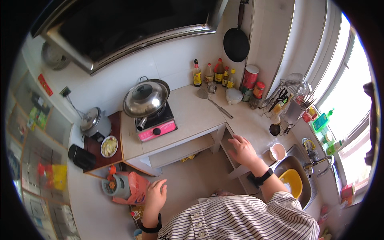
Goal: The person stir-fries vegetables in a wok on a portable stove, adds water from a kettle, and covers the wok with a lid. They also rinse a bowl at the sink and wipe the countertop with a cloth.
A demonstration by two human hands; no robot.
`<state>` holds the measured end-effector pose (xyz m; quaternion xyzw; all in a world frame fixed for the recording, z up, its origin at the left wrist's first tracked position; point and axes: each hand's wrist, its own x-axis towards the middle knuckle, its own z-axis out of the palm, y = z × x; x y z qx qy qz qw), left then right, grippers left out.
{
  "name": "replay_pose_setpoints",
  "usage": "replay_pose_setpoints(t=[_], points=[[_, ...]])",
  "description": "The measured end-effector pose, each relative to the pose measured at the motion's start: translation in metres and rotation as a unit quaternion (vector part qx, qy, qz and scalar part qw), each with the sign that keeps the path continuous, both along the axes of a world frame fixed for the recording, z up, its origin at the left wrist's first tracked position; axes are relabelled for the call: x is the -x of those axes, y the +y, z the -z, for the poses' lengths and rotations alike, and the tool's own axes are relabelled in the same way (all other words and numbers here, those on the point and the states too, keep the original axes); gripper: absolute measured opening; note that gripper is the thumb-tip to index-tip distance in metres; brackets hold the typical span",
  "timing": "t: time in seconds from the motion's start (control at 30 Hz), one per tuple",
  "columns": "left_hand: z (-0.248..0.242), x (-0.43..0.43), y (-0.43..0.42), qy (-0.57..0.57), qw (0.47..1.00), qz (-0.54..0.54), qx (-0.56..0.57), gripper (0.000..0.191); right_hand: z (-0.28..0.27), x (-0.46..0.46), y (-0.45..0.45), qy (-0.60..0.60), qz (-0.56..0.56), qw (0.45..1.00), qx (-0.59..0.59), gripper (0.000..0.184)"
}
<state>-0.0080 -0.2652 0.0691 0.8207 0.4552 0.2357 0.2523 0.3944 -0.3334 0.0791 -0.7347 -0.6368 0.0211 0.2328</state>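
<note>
My left hand (156,194) is held low over the floor, beside the gas cylinder (121,187) and the orange plastic bag around it. It holds nothing, and its fingers are a little apart. Over the edge of the right-hand counter, my right hand (243,152) reaches forward with spread, empty fingers. A small pink bowl (278,152) stands to its right, beside the sink. Ahead of me a wok with a domed metal lid (145,100) sits on a portable stove (158,130) with a pink front. A metal spatula (216,103) lies on the tiled counter (189,120).
Left of the stove are a rice cooker (96,124), a dish of sliced food (109,146) and a black container (82,157). Sauce bottles (197,75) line the back wall. A utensil rack (292,102) and the sink (306,192) with a yellow basin (292,181) are at right.
</note>
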Motion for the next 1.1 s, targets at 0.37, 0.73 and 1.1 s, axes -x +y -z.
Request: replay_pose_setpoints(t=[0.37, 0.73, 1.1], points=[[0.004, -0.122, 0.12, 0.027, 0.998, 0.003, 0.064, 0.022, 0.065, -0.269, 0.22, 0.189, 0.178, 0.965, -0.044, 0.074], [-0.002, -0.236, 0.199, 0.05, 0.995, 0.005, 0.081, 0.021, 0.126, -0.408, 0.324, 0.289, 0.285, 0.911, -0.071, 0.069], [-0.001, -0.205, 0.215, 0.041, 0.994, 0.008, 0.1, 0.024, 0.118, -0.327, 0.308, 0.187, 0.229, 0.954, -0.044, 0.032]])
